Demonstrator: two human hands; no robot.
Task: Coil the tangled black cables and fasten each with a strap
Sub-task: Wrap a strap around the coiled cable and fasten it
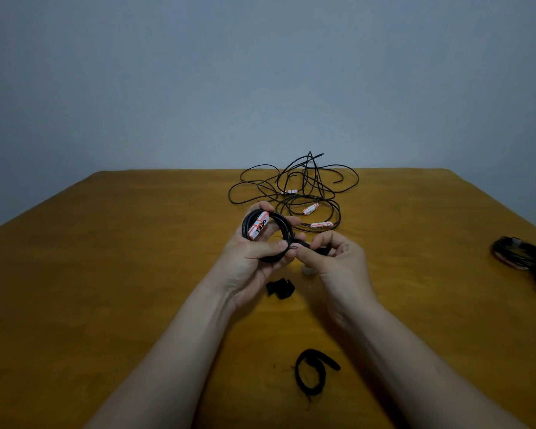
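left hand [254, 252] gripping coiled cable [283, 218], right hand [338, 261] pinching its strap [304, 244], tangled cables [297, 193] behind on table [136, 243]

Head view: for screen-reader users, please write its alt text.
A person's left hand holds a coiled black cable with a white-and-orange tag while the right hand pinches a black strap at the coil, above a brown wooden table. Behind lies a tangle of black cables; more dark coils sit far right, a loose black strap nearest.
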